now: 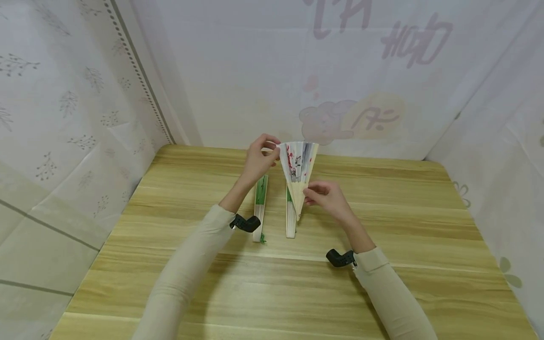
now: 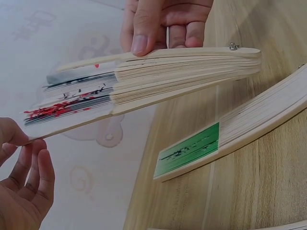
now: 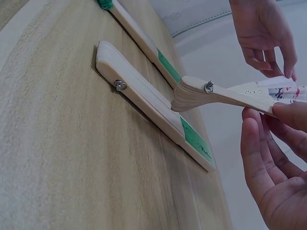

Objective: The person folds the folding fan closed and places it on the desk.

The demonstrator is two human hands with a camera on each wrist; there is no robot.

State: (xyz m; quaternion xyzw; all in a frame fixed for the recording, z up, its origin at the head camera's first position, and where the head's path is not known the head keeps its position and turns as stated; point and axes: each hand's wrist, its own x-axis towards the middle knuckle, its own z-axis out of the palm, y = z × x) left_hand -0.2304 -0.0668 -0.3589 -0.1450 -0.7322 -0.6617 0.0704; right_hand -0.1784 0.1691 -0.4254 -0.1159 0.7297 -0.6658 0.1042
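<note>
A partly spread folding fan [image 1: 299, 163], white with red blossoms and dark brushwork on pale ribs, is held up above the table. My left hand [image 1: 260, 159] pinches the upper left corner of its leaf between thumb and fingers. Lower down on the other side, my right hand [image 1: 326, 198] grips the outer rib with thumb and fingers. A metal rivet [image 3: 209, 87] joins the ribs at the fan's narrow end. Below it lies a folded green fan [image 3: 144, 98], partly overlapped by the held one in the head view. Another folded green fan [image 1: 259, 208] lies to its left.
The wood-grain table [image 1: 272, 293] extends to a white printed curtain [image 1: 238, 71] behind it. More curtain hangs along the left and right sides. A green tassel [image 1: 263, 238] sits at the lower end of the left folded fan. Each wrist carries a black camera [image 1: 246, 223].
</note>
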